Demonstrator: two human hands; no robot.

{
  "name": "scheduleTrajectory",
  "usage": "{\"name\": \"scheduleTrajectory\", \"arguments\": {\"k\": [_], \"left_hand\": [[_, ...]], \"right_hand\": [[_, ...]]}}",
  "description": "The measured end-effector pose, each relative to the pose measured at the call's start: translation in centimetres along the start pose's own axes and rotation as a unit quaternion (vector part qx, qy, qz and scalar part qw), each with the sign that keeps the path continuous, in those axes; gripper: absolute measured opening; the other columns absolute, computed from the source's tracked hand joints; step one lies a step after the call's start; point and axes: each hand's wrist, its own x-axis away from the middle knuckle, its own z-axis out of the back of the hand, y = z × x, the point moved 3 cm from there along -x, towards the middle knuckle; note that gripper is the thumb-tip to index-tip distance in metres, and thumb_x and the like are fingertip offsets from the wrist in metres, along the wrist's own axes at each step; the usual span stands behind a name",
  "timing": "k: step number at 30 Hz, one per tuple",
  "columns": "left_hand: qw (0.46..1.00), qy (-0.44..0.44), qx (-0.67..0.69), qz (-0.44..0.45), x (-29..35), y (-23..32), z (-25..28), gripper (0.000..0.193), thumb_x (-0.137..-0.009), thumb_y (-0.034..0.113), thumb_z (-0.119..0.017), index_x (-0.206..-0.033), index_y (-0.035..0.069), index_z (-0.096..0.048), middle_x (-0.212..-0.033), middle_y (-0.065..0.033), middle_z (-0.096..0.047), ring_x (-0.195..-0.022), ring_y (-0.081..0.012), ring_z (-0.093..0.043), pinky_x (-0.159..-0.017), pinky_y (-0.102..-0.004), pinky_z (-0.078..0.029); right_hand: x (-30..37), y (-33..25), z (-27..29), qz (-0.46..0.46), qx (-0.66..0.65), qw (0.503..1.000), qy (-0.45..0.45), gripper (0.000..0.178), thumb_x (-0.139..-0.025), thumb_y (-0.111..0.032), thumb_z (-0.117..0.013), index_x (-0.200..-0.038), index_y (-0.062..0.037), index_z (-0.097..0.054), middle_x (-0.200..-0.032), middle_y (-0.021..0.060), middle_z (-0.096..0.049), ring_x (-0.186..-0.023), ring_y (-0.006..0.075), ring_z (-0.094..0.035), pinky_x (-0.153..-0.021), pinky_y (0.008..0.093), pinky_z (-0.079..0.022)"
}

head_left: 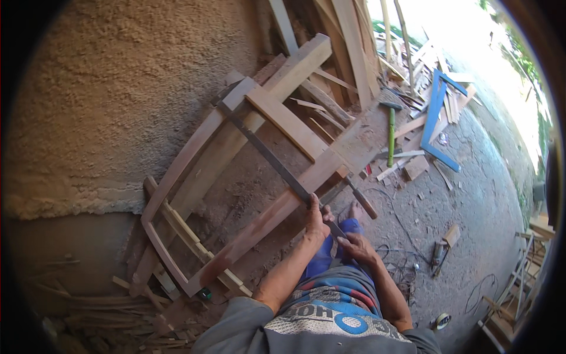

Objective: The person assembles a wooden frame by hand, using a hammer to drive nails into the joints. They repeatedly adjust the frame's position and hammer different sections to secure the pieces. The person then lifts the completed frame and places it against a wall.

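A long metal bar clamp [268, 154] lies slantwise across a curved-sided wooden frame [259, 229]. Its far jaw sits at the frame's upper left corner. At the near side, its screw with a brown wooden handle [363, 199] stands by a small wood block against the rail. My left hand [318, 219] is closed around the bar just past the near rail. Close to the bar's near end, my right hand [357, 246] is closed on it too. The fingers partly hide the bar there.
Beams [298, 66] support the frame beside a rough wall [130, 88]. A green-handled hammer [391, 133] rests on a plank to the right. Beyond it lies a blue angled piece [433, 115] among scraps. Cables, a power tool [438, 255] and a tape roll [441, 321] are on the floor.
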Motion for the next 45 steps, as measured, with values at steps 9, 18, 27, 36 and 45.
{"name": "scheduleTrajectory", "arguments": {"k": [9, 18, 27, 36, 45], "left_hand": [[0.999, 0.011, -0.036, -0.017, 1.8, 1.7, -1.8, 0.064, -0.081, 0.067, -0.076, -0.106, 0.017, -0.044, -0.063, -0.0009, -0.053, -0.045, -0.0113, -0.043, -0.047, -0.0271, -0.039], [0.996, 0.017, -0.066, -0.058, 1.7, 0.9, -1.9, 0.063, -0.080, 0.070, -0.074, -0.086, 0.017, -0.041, -0.055, 0.0040, -0.038, -0.045, -0.0092, -0.035, -0.044, -0.0279, -0.034], [0.997, 0.014, -0.060, -0.051, 1.5, 0.8, -1.9, 0.063, -0.081, 0.069, -0.073, -0.082, 0.017, -0.038, -0.057, 0.0039, -0.042, -0.046, -0.0083, -0.037, -0.045, -0.0264, -0.036], [0.997, 0.001, -0.061, -0.044, 1.3, 0.6, -0.9, 0.065, -0.079, 0.071, -0.074, -0.085, 0.017, -0.038, -0.059, 0.0031, -0.044, -0.047, -0.0084, -0.038, -0.047, -0.0259, -0.037], [0.998, 0.004, -0.051, -0.043, 2.0, 1.2, -1.4, 0.063, -0.080, 0.068, -0.075, -0.086, 0.016, -0.040, -0.062, 0.0007, -0.048, -0.049, -0.0106, -0.044, -0.052, -0.0295, -0.043]], "right_hand": [[0.3, 0.0, -0.7, -0.038, -0.032, 0.998, -0.049, 0.041, -0.099, -0.043, -0.066, -0.085, -0.0041, -0.065, -0.069, -0.0006, -0.056, -0.064, 0.0096, -0.051, -0.058, 0.0293, -0.042], [0.7, 2.9, 3.6, 0.072, -0.179, 0.926, 0.326, 0.035, -0.097, -0.023, -0.071, -0.124, -0.0034, -0.061, -0.111, 0.0122, -0.064, -0.087, 0.0188, -0.067, -0.076, 0.0357, -0.054], [-3.7, 3.6, 5.9, 0.121, -0.224, 0.932, 0.260, 0.033, -0.106, -0.031, -0.059, -0.121, -0.0019, -0.061, -0.081, 0.0064, -0.061, -0.060, 0.0126, -0.059, -0.055, 0.0261, -0.049], [-3.6, -1.6, 5.7, 0.223, 0.242, 0.881, 0.339, 0.052, -0.098, -0.046, -0.063, -0.129, -0.0050, -0.055, -0.065, 0.0107, -0.057, -0.061, 0.0305, -0.060, -0.066, 0.0423, -0.052], [-5.2, -3.7, 8.8, -0.107, 0.010, 0.994, 0.021, 0.049, -0.100, -0.052, -0.058, -0.092, -0.0035, -0.061, -0.069, 0.0038, -0.056, -0.066, 0.0168, -0.055, -0.062, 0.0343, -0.045]]}}
